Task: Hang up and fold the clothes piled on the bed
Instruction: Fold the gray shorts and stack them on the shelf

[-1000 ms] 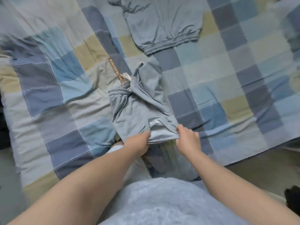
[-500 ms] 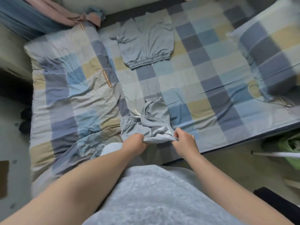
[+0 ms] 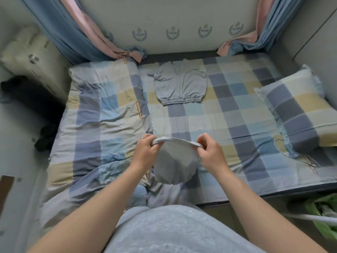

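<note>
Both hands up over the near edge of the bed: left hand (image 3: 145, 152) and right hand (image 3: 209, 152) each have fingers curled tight round the top edge of the grey garment (image 3: 175, 161), which hangs down between them. Further back, 1 grey top (image 3: 180, 84) lies flat on the checked sheet (image 3: 228, 115), pillow (image 3: 295, 110) off right.
</note>
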Available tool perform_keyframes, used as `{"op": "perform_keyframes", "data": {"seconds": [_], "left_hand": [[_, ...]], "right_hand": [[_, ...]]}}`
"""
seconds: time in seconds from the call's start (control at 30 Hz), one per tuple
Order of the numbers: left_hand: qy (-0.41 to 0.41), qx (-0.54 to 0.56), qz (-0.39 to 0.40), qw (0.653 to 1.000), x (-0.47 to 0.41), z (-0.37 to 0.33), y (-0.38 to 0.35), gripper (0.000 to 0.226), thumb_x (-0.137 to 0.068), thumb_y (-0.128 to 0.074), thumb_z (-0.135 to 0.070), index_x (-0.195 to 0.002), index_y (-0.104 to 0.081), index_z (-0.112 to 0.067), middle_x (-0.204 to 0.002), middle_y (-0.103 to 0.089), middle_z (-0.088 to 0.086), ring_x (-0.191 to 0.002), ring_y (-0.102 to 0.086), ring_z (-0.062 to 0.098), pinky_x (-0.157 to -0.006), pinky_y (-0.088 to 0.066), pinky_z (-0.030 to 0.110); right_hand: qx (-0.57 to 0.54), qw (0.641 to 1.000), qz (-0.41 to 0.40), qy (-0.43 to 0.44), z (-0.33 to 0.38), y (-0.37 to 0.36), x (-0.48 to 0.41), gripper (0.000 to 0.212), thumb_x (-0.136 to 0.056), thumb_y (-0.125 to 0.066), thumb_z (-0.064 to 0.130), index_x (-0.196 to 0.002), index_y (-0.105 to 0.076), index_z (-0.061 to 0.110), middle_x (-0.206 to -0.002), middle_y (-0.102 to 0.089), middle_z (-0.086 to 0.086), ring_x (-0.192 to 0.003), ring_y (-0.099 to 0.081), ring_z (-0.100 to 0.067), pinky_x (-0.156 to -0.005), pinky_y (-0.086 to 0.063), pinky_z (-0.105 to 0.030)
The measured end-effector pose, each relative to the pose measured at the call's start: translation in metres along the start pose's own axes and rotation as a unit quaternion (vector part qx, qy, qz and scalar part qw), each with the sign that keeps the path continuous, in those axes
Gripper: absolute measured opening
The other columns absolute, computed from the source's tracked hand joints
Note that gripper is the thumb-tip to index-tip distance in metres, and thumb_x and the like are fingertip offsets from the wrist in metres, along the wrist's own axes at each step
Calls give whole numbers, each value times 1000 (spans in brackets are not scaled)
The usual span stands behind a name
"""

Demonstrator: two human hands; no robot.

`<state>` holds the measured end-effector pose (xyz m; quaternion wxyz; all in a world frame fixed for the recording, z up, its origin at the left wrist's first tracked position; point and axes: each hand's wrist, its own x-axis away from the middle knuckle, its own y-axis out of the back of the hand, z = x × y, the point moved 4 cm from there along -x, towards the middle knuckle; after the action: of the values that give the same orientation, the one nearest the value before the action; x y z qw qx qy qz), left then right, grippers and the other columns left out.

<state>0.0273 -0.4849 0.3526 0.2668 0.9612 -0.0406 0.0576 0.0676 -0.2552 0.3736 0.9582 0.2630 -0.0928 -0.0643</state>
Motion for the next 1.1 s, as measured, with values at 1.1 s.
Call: {"op": "perform_keyframes", "data": {"seconds": [1.1], "left_hand": [[-56,250,-130,958,11,-3,246,34,-104,-46,-11,-73,-59,-20,-62,-46,-5,-56,-40,8,-51,-35,22]], "right_hand": [[80,951,298,-18,113,-200,-11,18,-96,-67,26,-82,-69,15,-85,-74,-8,-80,-63,-16,-74,-48,-31]]}}
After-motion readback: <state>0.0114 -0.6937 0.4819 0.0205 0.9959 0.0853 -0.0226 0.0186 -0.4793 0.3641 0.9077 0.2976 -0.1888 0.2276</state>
